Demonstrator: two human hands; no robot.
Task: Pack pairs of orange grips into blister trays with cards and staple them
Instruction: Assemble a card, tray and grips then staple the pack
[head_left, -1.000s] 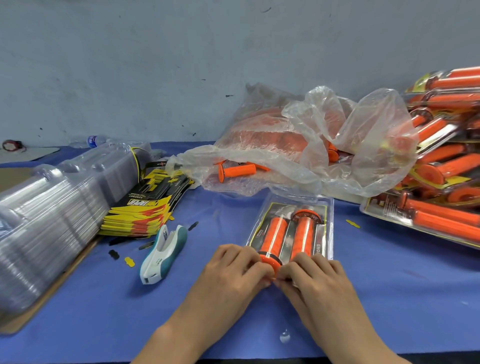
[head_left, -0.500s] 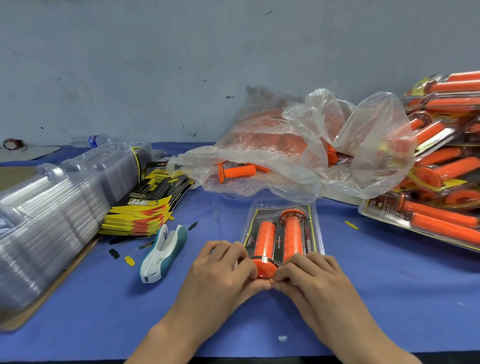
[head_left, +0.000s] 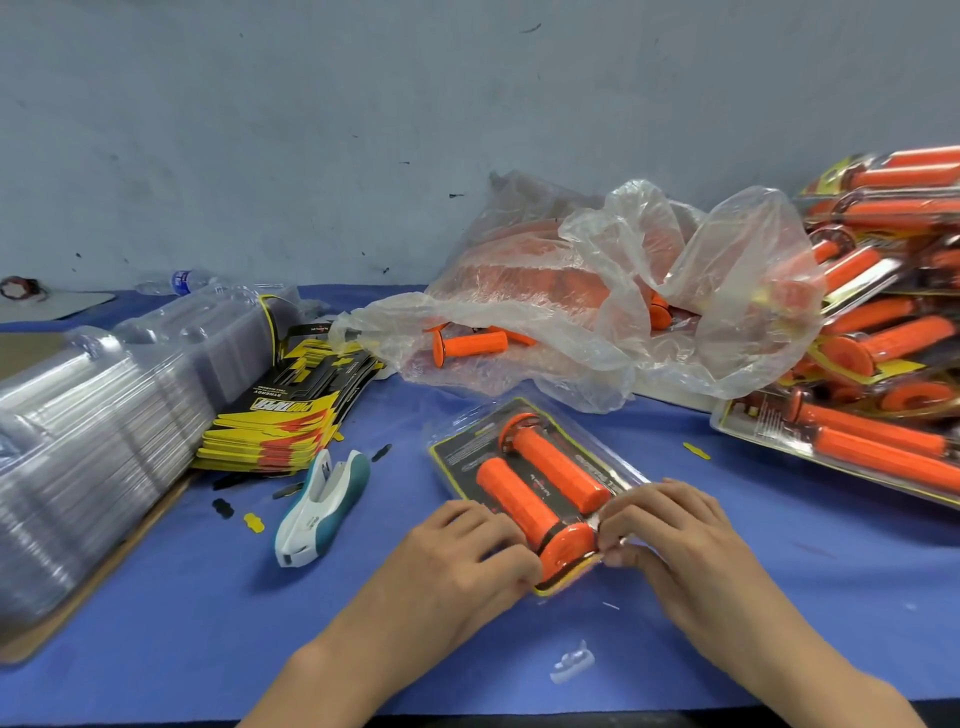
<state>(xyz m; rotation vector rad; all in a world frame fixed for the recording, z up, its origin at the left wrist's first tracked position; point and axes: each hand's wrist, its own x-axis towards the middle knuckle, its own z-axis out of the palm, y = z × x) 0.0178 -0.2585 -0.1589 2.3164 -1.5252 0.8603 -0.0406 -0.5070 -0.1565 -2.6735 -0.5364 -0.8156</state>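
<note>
A clear blister tray with a black-and-yellow card and two orange grips lies on the blue table, turned so its far end points up and left. My left hand grips the tray's near-left edge with curled fingers. My right hand pinches the near-right edge beside the grip's flange. A white-and-teal stapler lies to the left of the tray. Left of that are a stack of cards and a long stack of empty trays.
A clear plastic bag of loose orange grips lies behind the tray. Finished packs are piled at the right. Small yellow and black card scraps and a plastic scrap dot the table. A water bottle lies at the back left.
The tray has been turned counter-clockwise, its far end swinging left. Both hands stayed on its near end, now further apart, on the left and right edges.
</note>
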